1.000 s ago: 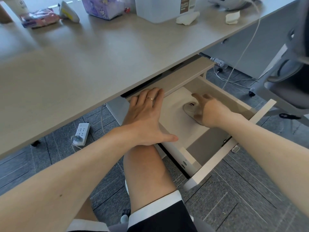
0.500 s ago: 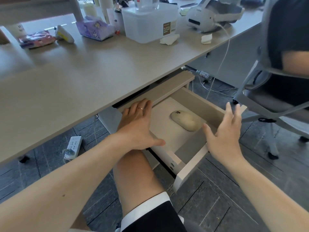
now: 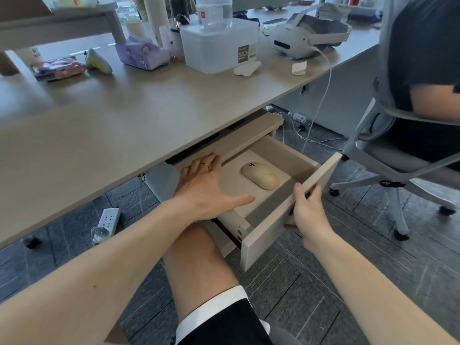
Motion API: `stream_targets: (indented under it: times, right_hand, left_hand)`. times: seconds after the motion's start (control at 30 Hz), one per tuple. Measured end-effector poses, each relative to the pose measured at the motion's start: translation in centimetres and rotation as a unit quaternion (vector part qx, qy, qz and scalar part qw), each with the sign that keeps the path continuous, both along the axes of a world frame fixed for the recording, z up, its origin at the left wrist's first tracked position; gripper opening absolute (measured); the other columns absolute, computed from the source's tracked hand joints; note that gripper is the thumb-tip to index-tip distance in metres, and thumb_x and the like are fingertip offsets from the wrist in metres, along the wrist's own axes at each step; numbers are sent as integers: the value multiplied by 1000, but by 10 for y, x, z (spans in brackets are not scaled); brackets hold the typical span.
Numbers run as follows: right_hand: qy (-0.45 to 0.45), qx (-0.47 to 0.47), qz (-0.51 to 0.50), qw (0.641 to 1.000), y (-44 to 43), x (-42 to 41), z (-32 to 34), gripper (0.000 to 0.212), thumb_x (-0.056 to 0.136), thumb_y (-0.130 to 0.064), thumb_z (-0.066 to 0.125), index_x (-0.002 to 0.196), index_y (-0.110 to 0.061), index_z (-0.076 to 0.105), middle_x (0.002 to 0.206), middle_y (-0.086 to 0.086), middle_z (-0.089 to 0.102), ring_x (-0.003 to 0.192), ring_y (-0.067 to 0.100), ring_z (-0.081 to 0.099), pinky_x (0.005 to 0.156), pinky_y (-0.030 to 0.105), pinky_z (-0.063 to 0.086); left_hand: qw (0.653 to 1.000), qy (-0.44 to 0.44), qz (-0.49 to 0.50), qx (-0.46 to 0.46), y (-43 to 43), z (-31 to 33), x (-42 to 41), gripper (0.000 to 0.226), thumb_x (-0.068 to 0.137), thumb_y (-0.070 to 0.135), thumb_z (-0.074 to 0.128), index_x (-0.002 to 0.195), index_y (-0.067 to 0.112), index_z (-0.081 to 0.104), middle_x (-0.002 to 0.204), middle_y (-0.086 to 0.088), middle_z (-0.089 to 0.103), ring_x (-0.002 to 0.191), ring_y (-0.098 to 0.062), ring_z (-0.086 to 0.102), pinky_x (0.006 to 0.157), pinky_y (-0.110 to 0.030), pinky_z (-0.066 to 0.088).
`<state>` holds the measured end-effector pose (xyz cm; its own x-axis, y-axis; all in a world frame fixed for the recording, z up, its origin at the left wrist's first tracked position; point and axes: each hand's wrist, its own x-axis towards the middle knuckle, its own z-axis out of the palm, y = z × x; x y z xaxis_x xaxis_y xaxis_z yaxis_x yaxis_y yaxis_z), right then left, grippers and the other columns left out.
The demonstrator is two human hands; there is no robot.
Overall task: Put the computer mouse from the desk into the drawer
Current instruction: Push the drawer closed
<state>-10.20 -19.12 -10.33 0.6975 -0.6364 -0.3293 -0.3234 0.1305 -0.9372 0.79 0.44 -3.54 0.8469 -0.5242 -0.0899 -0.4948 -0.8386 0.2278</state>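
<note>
Far left on the pale grey-brown laminate tabletop (image 3: 129, 113): a flat red-and-purple plastic snack packet (image 3: 58, 68), then a white and yellow wedge-shaped object (image 3: 98, 61), then a lilac cartoon-printed tissue pack (image 3: 142, 54). Under the tabletop edge, on the dark grey carpet-tile floor (image 3: 286, 282), a white power strip (image 3: 107, 219) with a plug in it.

Left hand (image 3: 206, 188): flat, fingers spread and extended, palm down, lying over the left side wall of the light beige wooden drawer (image 3: 271, 235). Thin ring on one finger. Thumb points right over the drawer's interior. It holds nothing.

Centre back of tabletop: a translucent white plastic storage box (image 3: 219, 43) with a brown label; a crumpled white tissue (image 3: 247, 68) just in front of it.

Drawer is pulled well out from under the tabletop. Cream-coloured oval computer mouse (image 3: 260, 175) lies on the drawer floor, toward the back, near the right wall, clear of both hands.

Right hand (image 3: 307, 210): curled around the drawer's front panel near its right end, thumb on the top edge, fingers wrapped on the outer face. Closed on the panel, not on the mouse.

Right back of tabletop: a white and grey VR headset (image 3: 305, 37), white cable running off the edge toward the floor; a second small white tissue wad (image 3: 298, 68) near it.

Far right: a grey office chair (image 3: 388, 168) on castors, occupied by another person in dark clothing.
</note>
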Motion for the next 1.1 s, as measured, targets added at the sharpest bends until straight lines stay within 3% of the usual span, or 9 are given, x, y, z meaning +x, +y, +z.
stream_targets:
  times: [0.17,0.3,0.4,0.5,0.63,0.83,0.97,1.1]
  right_hand:
    - [-9,55,23,998,16,20,0,69,98,-51,46,158,-43,13,157,-7,34,125,23,46,78,60,60]
    - [-5,79,25,997,22,43,4,68,100,-44,49,159,-40,15,158,-5,35,118,21,47,70,55,62]
    - [-3,85,25,996,29,59,7,69,99,-44,51,158,-39,16,159,-5,32,126,26,46,66,56,63]
    - [-4,95,25,995,35,74,10,71,99,-42,52,159,-38,15,160,-4,31,125,25,43,67,59,61]
    - [9,113,29,993,40,92,13,75,100,-43,49,160,-39,4,165,-6,23,139,32,39,70,57,62]
    - [5,120,30,992,46,114,12,62,104,-41,39,159,-39,12,163,-4,25,140,32,38,69,57,62]
    - [-12,125,36,991,50,127,11,58,106,-37,35,159,-34,14,162,-2,27,129,26,42,71,59,61]
    - [-26,133,45,990,52,137,10,59,106,-31,36,160,-32,13,160,-2,31,117,21,43,75,60,60]
  left_hand:
    - [1000,4,-3,-2,2,-1,0,143,49,103,41,160,20,5,169,0,2,153,-23,2,121,-44,7]
    - [1000,-2,-11,-12,3,-2,0,144,49,103,39,160,19,5,169,0,1,153,-22,1,121,-43,7]
    - [999,-34,-28,-8,6,-6,2,135,58,98,42,159,15,6,169,-3,6,153,-22,4,121,-43,10]
    - [996,-77,-38,-14,8,-14,5,117,72,83,49,159,13,13,167,-4,13,150,-23,11,118,-42,15]
    - [992,-118,-43,-31,8,-20,9,86,89,57,55,156,13,24,164,-4,24,148,-23,20,115,-41,20]
    - [985,-154,-57,-52,14,-25,17,64,89,31,60,148,15,40,155,-2,42,139,-23,37,108,-39,29]
    - [981,-164,-66,-73,17,-27,23,62,85,14,62,145,14,46,151,-3,47,136,-24,41,107,-39,31]
    - [980,-167,-84,-64,21,-32,25,77,75,-1,63,148,12,42,154,-4,43,137,-25,39,107,-38,31]
